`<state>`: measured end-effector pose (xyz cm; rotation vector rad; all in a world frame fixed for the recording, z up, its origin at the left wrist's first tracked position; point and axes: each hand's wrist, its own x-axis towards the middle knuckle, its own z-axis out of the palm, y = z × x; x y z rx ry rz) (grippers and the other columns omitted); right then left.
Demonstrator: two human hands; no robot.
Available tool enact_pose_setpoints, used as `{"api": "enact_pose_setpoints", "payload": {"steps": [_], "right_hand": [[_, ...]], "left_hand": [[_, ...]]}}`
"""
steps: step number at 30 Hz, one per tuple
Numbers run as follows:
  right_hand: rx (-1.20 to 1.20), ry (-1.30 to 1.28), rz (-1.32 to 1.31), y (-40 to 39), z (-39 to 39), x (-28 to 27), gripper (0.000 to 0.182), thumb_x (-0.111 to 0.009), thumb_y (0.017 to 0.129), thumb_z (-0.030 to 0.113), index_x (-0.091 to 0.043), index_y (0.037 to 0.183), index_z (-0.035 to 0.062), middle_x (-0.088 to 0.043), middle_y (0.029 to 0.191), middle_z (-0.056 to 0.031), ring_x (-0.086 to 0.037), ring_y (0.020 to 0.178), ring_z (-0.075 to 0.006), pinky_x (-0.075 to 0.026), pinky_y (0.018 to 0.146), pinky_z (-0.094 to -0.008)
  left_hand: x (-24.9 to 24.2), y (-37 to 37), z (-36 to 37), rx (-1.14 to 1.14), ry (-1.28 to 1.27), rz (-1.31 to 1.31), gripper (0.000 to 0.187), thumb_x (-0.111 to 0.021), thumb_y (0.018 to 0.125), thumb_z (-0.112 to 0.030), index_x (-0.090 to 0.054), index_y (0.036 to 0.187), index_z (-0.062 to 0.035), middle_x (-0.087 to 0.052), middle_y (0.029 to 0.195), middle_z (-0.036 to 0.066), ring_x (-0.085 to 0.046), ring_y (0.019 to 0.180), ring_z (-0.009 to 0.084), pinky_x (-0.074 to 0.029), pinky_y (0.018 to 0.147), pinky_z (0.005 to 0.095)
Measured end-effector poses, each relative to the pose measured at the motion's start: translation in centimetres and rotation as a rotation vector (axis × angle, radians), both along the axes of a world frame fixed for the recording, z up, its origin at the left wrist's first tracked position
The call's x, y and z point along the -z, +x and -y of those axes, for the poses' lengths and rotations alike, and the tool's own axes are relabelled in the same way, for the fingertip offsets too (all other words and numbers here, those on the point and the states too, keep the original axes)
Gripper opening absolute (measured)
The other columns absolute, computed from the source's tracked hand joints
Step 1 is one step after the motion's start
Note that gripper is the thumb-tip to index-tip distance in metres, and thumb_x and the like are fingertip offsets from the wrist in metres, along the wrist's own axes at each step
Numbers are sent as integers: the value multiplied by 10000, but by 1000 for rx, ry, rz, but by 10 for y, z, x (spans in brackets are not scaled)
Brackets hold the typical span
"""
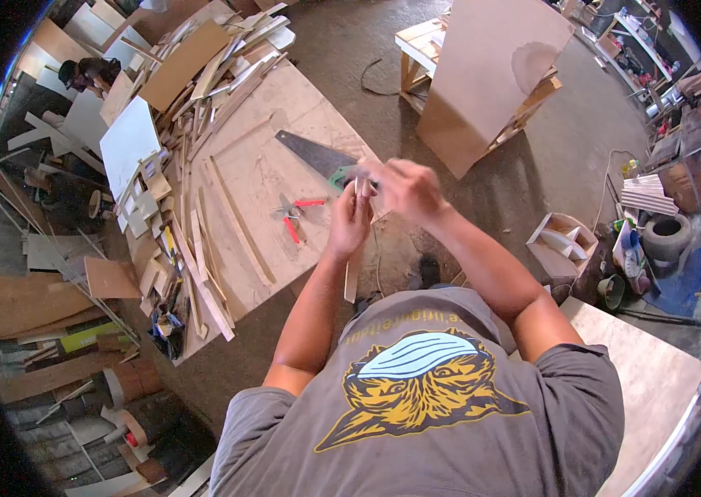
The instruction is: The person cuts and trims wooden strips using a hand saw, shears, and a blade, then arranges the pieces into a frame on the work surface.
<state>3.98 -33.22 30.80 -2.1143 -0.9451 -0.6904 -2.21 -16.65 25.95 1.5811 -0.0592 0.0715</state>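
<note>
My left hand (351,220) is closed around a narrow wooden strip (352,277), held upright over the near corner of the workbench. One end of the strip extends below my hand toward my body. My right hand (410,191) is at the strip's upper end, fingers curled and partly blurred; whatever they pinch is hidden. Just beyond my hands lies a handsaw (311,156) with a green handle, flat on the bench. Left of my left hand rest pliers-like cutters (294,217) with red handles, jaws apart.
Scrap wood (193,74) is heaped along the workbench's (284,99) far and left sides. A brown panel (483,74) leans on a wooden stand ahead. To the right are a curved wooden box (562,246), a tyre (666,235) and a pale board (645,373).
</note>
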Motion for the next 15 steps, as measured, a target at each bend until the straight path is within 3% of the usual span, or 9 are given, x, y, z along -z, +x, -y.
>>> {"api": "enact_pose_setpoints", "payload": {"steps": [2,5,6,8,12,15], "right_hand": [[104,31,-9,11,7,0,386,-693,883,52,-721,1264,105,-703,800,-77,-694,669,-242,-566,599,-376],[-203,-66,143,0,6,-4,395,-700,880,80,-720,1273,115,-690,784,-83,-677,647,-242,-549,566,-382],[-88,-113,96,1,9,-5,395,-696,885,90,-717,1279,119,-688,779,-79,-674,644,-241,-548,562,-379],[134,-209,-1,4,17,-6,397,-687,895,110,-710,1291,127,-684,770,-71,-668,638,-240,-544,554,-374],[-95,-50,122,-6,10,-3,339,-678,918,137,-705,1256,127,-665,740,-71,-673,629,-244,-542,547,-384],[61,-63,66,-4,11,7,330,-697,909,136,-709,1238,123,-654,733,-78,-678,635,-254,-546,555,-397]], "left_hand": [[3,1,-2,-11,31,-45,289,-482,1131,-289,-588,1060,-29,-456,674,-45,-430,586,46,-360,524,264],[9,-1,-5,-10,98,-18,268,-519,1116,-261,-609,1051,-18,-476,697,-35,-448,609,67,-382,551,277],[6,-1,-5,-4,122,11,256,-534,1111,-249,-616,1048,-15,-483,704,-30,-454,615,76,-389,559,283],[-1,-1,-3,-31,222,-44,231,-567,1092,-221,-637,1047,-5,-535,700,35,-478,623,109,-416,577,313],[-2,3,0,-144,352,114,215,-608,1056,-209,-678,1076,-7,-622,741,210,-582,616,219,-473,615,391],[-26,-1,-3,-105,568,-56,256,-614,1048,-259,-696,1088,-20,-628,799,278,-649,636,322,-494,633,429]]}}
